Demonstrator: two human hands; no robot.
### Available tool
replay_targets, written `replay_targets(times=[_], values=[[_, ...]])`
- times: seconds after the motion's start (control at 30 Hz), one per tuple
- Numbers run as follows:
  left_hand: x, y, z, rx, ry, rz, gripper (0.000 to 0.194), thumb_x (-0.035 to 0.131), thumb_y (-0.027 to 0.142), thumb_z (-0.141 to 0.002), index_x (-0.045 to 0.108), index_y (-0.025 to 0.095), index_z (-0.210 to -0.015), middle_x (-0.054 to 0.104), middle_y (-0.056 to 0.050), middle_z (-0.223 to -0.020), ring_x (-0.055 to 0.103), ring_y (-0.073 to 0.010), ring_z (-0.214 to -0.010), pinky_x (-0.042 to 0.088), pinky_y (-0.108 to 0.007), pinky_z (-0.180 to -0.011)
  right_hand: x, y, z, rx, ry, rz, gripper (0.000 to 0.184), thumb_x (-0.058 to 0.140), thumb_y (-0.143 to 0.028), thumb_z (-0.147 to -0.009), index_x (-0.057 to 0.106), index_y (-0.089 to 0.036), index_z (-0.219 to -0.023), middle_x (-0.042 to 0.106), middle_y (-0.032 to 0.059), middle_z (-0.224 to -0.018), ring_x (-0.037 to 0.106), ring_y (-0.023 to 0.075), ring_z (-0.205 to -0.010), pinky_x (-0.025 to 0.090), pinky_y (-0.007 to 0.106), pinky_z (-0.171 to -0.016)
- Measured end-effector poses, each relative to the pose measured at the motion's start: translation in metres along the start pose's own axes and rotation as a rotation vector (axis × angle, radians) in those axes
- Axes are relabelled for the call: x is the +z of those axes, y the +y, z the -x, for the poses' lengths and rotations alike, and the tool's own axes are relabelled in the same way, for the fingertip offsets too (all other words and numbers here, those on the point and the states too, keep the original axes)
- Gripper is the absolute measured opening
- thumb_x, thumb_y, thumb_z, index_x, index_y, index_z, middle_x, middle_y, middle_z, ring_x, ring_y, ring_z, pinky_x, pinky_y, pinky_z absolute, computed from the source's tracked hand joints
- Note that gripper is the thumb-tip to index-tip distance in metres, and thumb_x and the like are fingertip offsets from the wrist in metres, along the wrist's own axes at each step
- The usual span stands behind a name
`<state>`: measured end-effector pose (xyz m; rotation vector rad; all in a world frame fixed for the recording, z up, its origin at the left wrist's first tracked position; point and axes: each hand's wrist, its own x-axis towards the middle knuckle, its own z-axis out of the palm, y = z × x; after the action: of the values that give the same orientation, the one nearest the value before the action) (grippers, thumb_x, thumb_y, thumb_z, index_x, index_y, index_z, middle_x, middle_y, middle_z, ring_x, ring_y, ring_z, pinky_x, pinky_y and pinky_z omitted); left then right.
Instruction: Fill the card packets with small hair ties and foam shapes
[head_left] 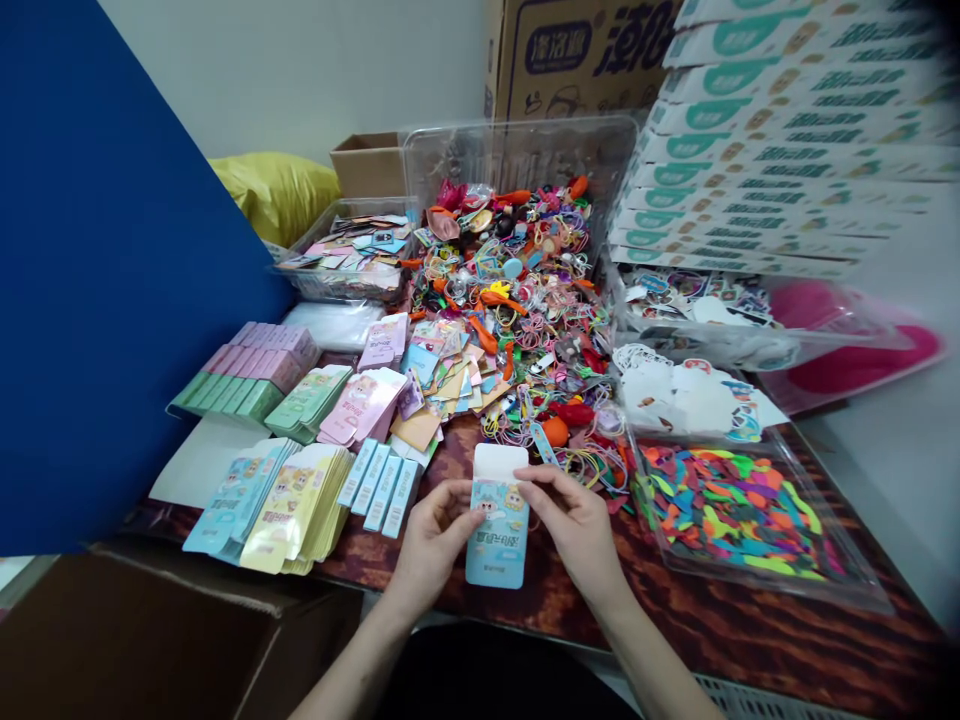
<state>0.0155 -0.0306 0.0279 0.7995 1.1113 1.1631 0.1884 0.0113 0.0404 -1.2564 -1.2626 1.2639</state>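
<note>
Light, flimsy paper packet, best taken by its side edges, pinched there between narrowly closed fingers of left hand and right hand, white flap up, over near part of table. Just left, blue slips; right, tray of coloured paper scraps; far, heap of hair ties in clear tub.

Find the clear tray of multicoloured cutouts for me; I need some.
Head view: the clear tray sits right of the right hand, just below the white die-cut cards.
</note>
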Motion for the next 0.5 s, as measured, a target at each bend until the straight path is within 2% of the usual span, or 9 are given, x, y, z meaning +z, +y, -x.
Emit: replay_targets(times=[0.1, 0.2, 0.27, 0.37, 0.43, 0.5], values=[[0.001, 0.001, 0.002, 0.074, 0.02, -0.053, 0.046, 0.077, 0.031, -0.079, 0.058, 0.021, -0.12, 0.071, -0.003, -0.093, 0.067, -0.0162, -0.084, 0.054, -0.025, -0.076, -0.001, 0.002, -0.003, 0.022, -0.013, -0.086, 0.029, 0.075, -0.045, -0.077, 0.068, -0.021, -0.091, 0.07, 0.0035, -0.085, 0.064, 0.019, -0.077, 0.052, 0.028, -0.07], [0.0, 0.003, 0.004, 0.135, 0.0, -0.214, 0.056, 0.072, 0.027, -0.084, 0.048, 0.026, -0.135, 0.069, -0.004, -0.106, 0.067, -0.0186, -0.094, 0.054, -0.029, -0.083, -0.005, 0.003, -0.007, 0.012, -0.055, -0.112, 0.03, 0.075, -0.045, -0.078, 0.064, -0.022, -0.093, 0.068, 0.0031, -0.087, 0.063, 0.0183, -0.078, 0.051, 0.028, -0.07], [-0.004, 0.006, 0.004, 0.114, -0.058, -0.286, 0.048, 0.071, 0.026, -0.084, 0.054, 0.024, -0.129, 0.069, -0.006, -0.109, 0.067, -0.0199, -0.097, 0.054, -0.03, -0.085, -0.009, 0.002, -0.008, 0.007, -0.106, -0.058, 0.027, 0.073, -0.046, -0.08, 0.063, -0.021, -0.086, 0.064, 0.0015, -0.081, 0.059, 0.0164, -0.072, 0.049, 0.026, -0.066], [-0.01, 0.013, 0.0, 0.013, -0.171, -0.252, 0.041, 0.074, 0.023, -0.079, 0.058, 0.022, -0.117, 0.07, -0.003, -0.099, 0.067, -0.0181, -0.088, 0.054, -0.027, -0.077, -0.014, -0.005, -0.01, 0.01, -0.216, -0.002, 0.027, 0.069, -0.045, -0.083, 0.06, -0.02, -0.078, 0.058, -0.0013, -0.072, 0.055, 0.0141, -0.065, 0.045, 0.024, -0.06], [-0.012, 0.016, -0.002, -0.034, -0.216, -0.221, 0.038, 0.075, 0.021, -0.077, 0.056, 0.021, -0.11, 0.069, -0.001, -0.095, 0.067, -0.016, -0.083, 0.053, -0.024, -0.072, -0.015, -0.009, -0.01, 0.024, -0.271, -0.037, 0.024, 0.068, -0.042, -0.085, 0.061, -0.022, -0.096, 0.062, -0.001, -0.078, 0.059, 0.0151, -0.071, 0.047, 0.025, -0.064], [-0.012, 0.017, -0.003, -0.034, -0.206, -0.228, 0.037, 0.075, 0.02, -0.077, 0.054, 0.021, -0.107, 0.068, 0.0, -0.094, 0.067, -0.0147, -0.082, 0.052, -0.022, -0.071, -0.015, -0.012, -0.012, 0.032, -0.307, -0.062, 0.035, 0.066, -0.039, -0.086, 0.057, -0.024, -0.117, 0.066, 0.001, -0.091, 0.063, 0.0167, -0.081, 0.05, 0.027, -0.071]])
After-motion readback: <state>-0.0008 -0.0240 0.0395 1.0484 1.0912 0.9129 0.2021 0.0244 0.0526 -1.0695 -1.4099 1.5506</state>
